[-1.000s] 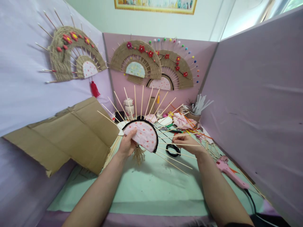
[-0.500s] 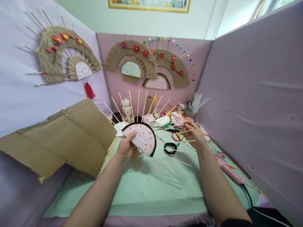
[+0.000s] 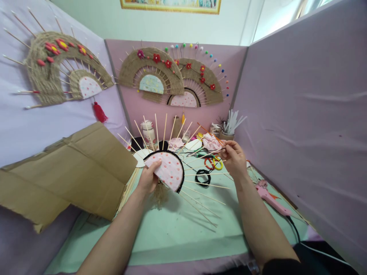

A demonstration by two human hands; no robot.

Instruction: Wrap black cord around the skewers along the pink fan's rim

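Your left hand [image 3: 149, 178] clamps the spotted half-round fan [image 3: 168, 171] between thumb and fingers, just off your view's centre toward 7 o'clock. From it, your right hand [image 3: 235, 156], toward 3 o'clock, pinches black cord [image 3: 220, 149]; a black coil [image 3: 197, 179] sits between.

The fan [image 3: 171, 171] hides the left hand's [image 3: 147, 179] fingertips (framed picture [image 3: 170, 5] cropped above).

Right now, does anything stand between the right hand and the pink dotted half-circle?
Yes. Several thin sticks fan out from the pink dotted half-circle into the gap before the right hand, and the black cord stretches across to that hand. The left hand holds the half-circle directly.
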